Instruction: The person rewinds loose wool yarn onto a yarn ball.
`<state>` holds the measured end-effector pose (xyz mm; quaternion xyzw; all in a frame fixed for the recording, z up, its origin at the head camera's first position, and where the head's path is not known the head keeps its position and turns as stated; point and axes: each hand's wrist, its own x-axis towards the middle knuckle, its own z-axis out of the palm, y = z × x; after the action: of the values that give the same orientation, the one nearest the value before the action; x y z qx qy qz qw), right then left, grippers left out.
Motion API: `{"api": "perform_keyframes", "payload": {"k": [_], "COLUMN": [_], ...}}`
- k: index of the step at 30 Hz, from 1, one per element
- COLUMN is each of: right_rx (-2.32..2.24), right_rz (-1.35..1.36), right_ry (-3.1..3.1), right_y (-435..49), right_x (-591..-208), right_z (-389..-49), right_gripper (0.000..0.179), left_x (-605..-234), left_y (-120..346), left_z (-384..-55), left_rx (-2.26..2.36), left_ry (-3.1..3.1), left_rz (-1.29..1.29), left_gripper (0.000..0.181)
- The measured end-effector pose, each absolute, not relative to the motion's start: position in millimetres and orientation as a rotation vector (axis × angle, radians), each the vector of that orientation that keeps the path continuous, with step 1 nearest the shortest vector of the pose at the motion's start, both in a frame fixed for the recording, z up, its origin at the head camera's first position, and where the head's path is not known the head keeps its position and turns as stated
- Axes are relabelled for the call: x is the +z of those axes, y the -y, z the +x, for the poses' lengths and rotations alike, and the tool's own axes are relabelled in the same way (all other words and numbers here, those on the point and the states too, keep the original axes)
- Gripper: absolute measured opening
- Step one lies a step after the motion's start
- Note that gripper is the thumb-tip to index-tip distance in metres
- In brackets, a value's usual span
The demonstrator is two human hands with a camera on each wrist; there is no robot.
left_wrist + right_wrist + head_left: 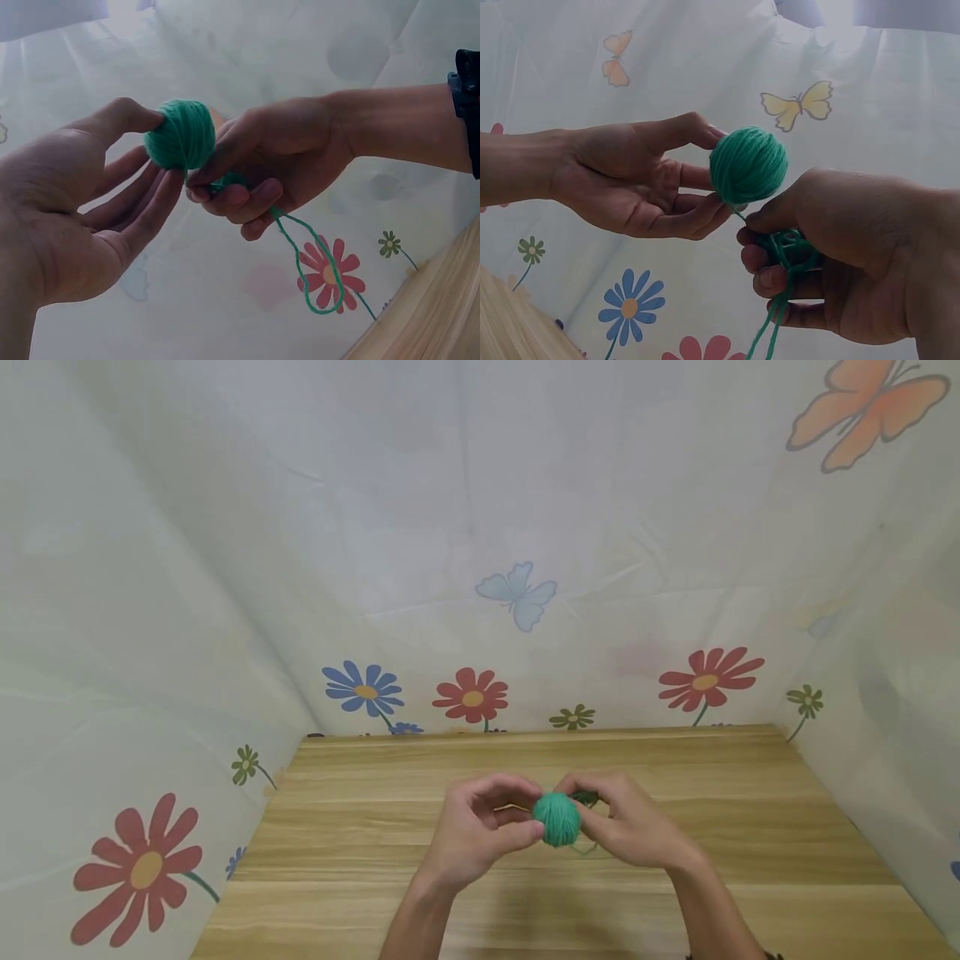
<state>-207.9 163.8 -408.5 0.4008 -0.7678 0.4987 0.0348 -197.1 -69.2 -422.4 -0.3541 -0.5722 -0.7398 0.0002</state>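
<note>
A green ball of yarn (557,819) is held up over the table between both hands. My left hand (483,831) pinches it from the left, thumb and fingertips on its surface. Close on its right, my right hand (633,822) grips a bunch of loose green yarn (791,249) in curled fingers. One strand runs from the underside of the ball to the right thumb and forefinger, as the right wrist view shows. Below the right hand a loop of yarn (339,289) hangs free. Part of the bunch is hidden inside the right fingers.
Under the hands lies a wood-grain table (360,827). A pale curtain (390,527) printed with flowers and butterflies rises along its back and sides. The right wrist carries a dark band (466,112).
</note>
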Motion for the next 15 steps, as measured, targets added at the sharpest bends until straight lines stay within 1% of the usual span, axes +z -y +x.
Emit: {"api": "perform_keyframes", "payload": {"k": [4, 7, 15], "right_rx": [1.609, 1.639, 1.673], "right_rz": [1.179, 1.126, 1.068], "right_ry": [2.341, 2.339, 2.258], "right_y": [-164.4, -164.5, -166.5], "right_x": [-407.1, -405.9, -405.3], "right_z": [-206.5, -205.7, -204.7], "right_gripper": [0.019, 0.02, 0.022], "left_x": [-424.6, -425.7, -418.5], "left_y": [69.0, 68.4, 64.7], "left_z": [-198.3, -198.6, -193.5], "left_rx": [-2.26, -2.198, -1.971], "left_ry": [1.834, 1.884, 2.047], "left_rz": [-1.2, -1.22, -1.121], "left_gripper": [0.032, 0.032, 0.029]}}
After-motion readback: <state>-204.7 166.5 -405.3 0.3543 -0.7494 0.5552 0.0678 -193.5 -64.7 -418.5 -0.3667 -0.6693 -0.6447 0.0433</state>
